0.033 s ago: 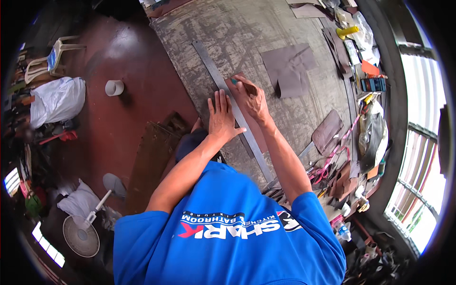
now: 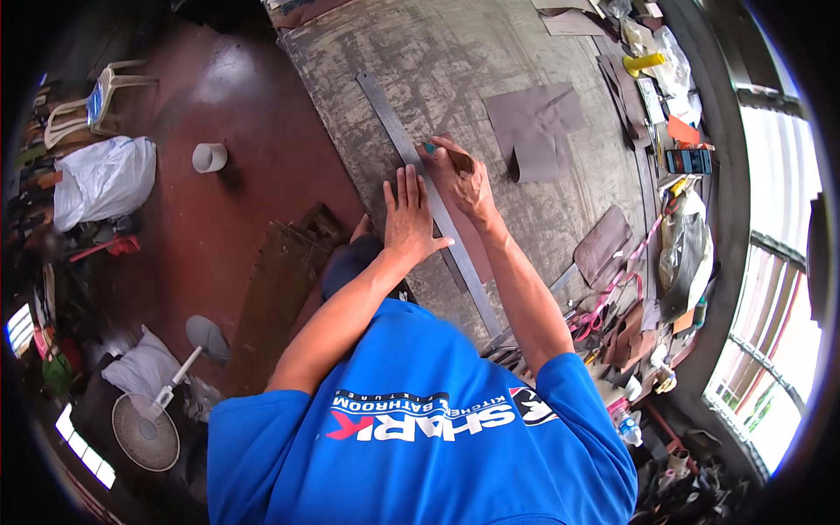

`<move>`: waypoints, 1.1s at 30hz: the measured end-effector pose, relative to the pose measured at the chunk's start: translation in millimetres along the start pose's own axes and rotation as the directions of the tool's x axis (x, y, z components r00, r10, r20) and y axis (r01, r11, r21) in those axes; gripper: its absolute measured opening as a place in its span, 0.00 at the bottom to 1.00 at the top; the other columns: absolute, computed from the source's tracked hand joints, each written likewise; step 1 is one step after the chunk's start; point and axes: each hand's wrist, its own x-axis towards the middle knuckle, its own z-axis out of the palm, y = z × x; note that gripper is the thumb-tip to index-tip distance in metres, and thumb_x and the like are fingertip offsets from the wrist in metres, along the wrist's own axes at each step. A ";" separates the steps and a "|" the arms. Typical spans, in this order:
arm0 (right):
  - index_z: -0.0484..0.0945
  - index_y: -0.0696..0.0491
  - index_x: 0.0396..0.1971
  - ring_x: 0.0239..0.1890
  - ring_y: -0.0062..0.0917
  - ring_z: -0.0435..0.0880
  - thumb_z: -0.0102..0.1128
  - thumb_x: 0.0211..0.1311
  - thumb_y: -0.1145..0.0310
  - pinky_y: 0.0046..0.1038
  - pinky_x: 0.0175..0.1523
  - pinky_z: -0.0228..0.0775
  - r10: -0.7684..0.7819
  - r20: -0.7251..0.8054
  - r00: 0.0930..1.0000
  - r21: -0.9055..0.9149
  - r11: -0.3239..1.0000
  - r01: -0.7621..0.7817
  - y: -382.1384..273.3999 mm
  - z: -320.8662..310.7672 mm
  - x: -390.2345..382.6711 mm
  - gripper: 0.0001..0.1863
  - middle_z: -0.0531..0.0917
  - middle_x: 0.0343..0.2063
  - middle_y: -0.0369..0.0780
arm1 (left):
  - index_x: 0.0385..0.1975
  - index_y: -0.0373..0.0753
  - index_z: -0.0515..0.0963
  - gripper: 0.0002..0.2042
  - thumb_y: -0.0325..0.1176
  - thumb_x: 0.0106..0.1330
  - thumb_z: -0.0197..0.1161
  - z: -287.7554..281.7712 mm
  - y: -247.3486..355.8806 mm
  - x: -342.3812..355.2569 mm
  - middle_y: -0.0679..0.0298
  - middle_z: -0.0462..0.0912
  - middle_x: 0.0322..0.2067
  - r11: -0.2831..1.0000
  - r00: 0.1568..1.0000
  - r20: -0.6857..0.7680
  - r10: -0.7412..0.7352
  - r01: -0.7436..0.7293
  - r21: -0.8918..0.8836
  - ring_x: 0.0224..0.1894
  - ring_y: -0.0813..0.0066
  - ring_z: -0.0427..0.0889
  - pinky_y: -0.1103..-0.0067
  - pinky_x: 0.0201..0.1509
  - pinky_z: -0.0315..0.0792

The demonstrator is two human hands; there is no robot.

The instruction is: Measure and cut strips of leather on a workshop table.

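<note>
A long metal ruler (image 2: 400, 138) lies slantwise across the worktable, over a narrow brown sheet (image 2: 473, 238) that looks like leather. My left hand (image 2: 409, 214) presses flat on the ruler near its middle, fingers spread and thumb stretched across it. Just right of the ruler, my right hand (image 2: 471, 185) is closed around a small tool with a green part (image 2: 430, 148) showing at the fingertips. The rest of that tool is hidden by my fingers, so its kind cannot be made out. Part of the brown sheet is under the ruler and my hands.
The scuffed worktable (image 2: 367, 44) holds another brown piece (image 2: 534, 127) beyond my right hand and a rounded brown piece (image 2: 604, 245) further right. Along the right side lie a phone (image 2: 689, 161), pink tape (image 2: 604, 302), a yellow object (image 2: 643, 63) and plastic bags.
</note>
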 end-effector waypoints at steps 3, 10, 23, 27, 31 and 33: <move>0.79 0.57 0.48 0.44 0.32 0.86 0.53 0.70 0.64 0.29 0.48 0.74 -0.009 0.061 0.998 -0.092 0.996 0.014 2.1 6.4 8.7 0.15 0.85 0.40 0.47 | 0.66 0.20 0.49 0.63 0.61 0.39 0.75 1.5 -2.4 -0.7 0.36 0.41 0.70 1.000 1.000 0.019 -0.003 0.003 -0.023 0.74 0.40 0.37 0.45 0.72 0.36; 0.80 0.56 0.47 0.41 0.33 0.87 0.56 0.68 0.68 0.29 0.44 0.75 -0.100 0.082 0.992 -0.215 0.970 0.116 13.1 10.2 12.1 0.12 0.85 0.37 0.49 | 0.66 0.19 0.48 0.65 0.61 0.37 0.77 5.8 -3.1 1.2 0.36 0.37 0.71 0.997 1.000 0.002 0.009 -0.008 -0.079 0.74 0.39 0.35 0.43 0.71 0.35; 0.82 0.53 0.40 0.38 0.40 0.82 0.61 0.59 0.67 0.37 0.43 0.74 -0.297 0.077 0.952 -0.436 0.848 0.300 16.4 19.6 18.8 0.11 0.84 0.31 0.46 | 0.61 0.13 0.54 0.64 0.58 0.32 0.79 9.5 -1.1 -0.5 0.33 0.37 0.70 0.994 0.997 -0.054 0.046 -0.051 -0.092 0.73 0.34 0.37 0.39 0.69 0.39; 0.82 0.53 0.40 0.34 0.41 0.81 0.60 0.58 0.69 0.37 0.41 0.74 -0.245 0.072 0.967 -0.437 0.864 0.251 13.7 19.3 18.7 0.11 0.83 0.27 0.46 | 0.56 0.12 0.58 0.63 0.63 0.30 0.77 8.9 3.4 3.4 0.32 0.38 0.69 0.998 0.995 -0.085 0.061 -0.062 -0.003 0.72 0.33 0.39 0.38 0.68 0.41; 0.82 0.52 0.39 0.34 0.42 0.80 0.60 0.57 0.66 0.41 0.40 0.74 -0.167 0.091 0.982 -0.462 0.866 0.191 16.3 4.4 -15.9 0.11 0.82 0.26 0.46 | 0.65 0.17 0.50 0.67 0.64 0.32 0.76 9.6 6.2 2.6 0.33 0.40 0.69 0.999 1.000 -0.003 0.027 -0.027 0.038 0.73 0.35 0.37 0.42 0.71 0.37; 0.81 0.52 0.38 0.33 0.44 0.79 0.59 0.57 0.67 0.43 0.39 0.73 -0.110 0.102 0.989 -0.455 0.879 0.145 23.0 -9.1 -49.7 0.10 0.81 0.25 0.48 | 0.65 0.17 0.50 0.68 0.65 0.32 0.76 12.9 6.3 3.8 0.33 0.40 0.70 0.997 1.000 0.006 0.020 -0.021 0.077 0.73 0.37 0.36 0.42 0.71 0.36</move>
